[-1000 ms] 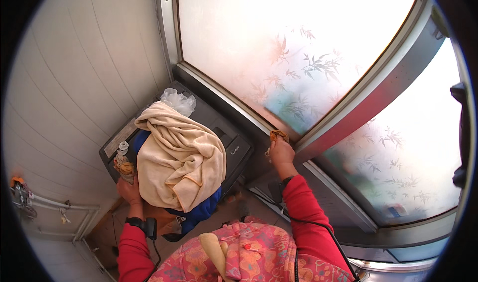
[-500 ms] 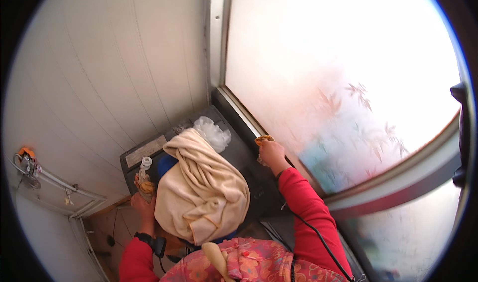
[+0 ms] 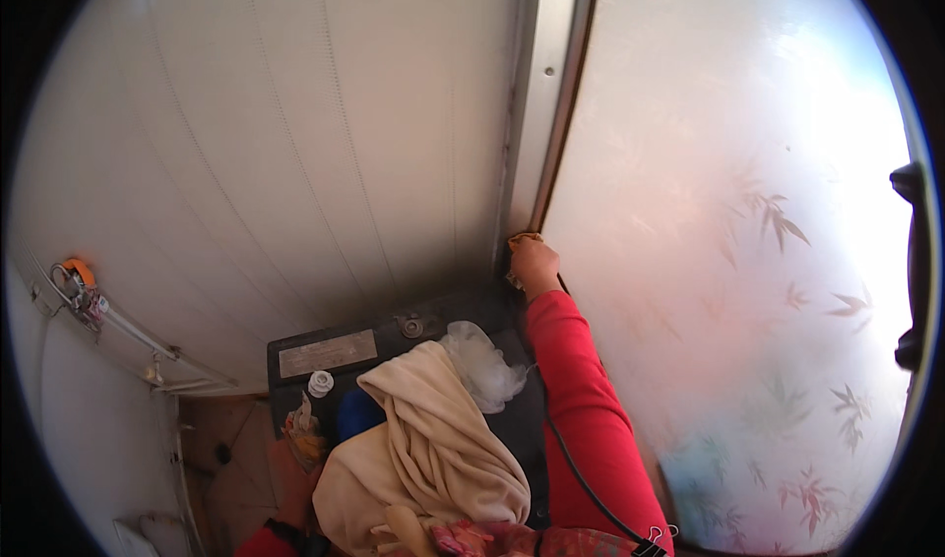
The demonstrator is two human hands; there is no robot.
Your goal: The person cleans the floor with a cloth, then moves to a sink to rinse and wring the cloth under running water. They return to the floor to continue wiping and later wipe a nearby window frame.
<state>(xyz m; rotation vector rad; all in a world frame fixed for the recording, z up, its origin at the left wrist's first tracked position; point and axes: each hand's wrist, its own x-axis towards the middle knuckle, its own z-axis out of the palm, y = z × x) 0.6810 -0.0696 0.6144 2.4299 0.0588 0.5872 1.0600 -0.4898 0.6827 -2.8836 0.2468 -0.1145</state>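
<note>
My right hand (image 3: 536, 267) is closed round an orange-brown cloth (image 3: 525, 238). It presses the cloth into the lower corner of the metal frame (image 3: 551, 70), beside the frosted pane (image 3: 669, 213). At the lower left, my left hand (image 3: 291, 480) is closed at the lower end of a crumpled orange-and-whitish bundle (image 3: 304, 434); its fingers are partly in shadow. A white round ridged piece (image 3: 320, 384) shows just above that bundle. Between my arms a large beige cloth (image 3: 433, 429) lies draped, partly covering a blue object (image 3: 358, 414).
A dark box-like top (image 3: 413, 328) with a pale label stands in the corner, a clear crumpled plastic bag (image 3: 482, 368) on it. White wall panels (image 3: 295, 163) rise behind. An orange-and-metal item (image 3: 79, 274) hangs at far left. Tiled floor (image 3: 231, 468) shows lower left.
My right hand has moved with its cloth along the frame to the corner by the upright. The view has shifted, so the box and beige cloth sit lower. The left hand keeps its hold.
</note>
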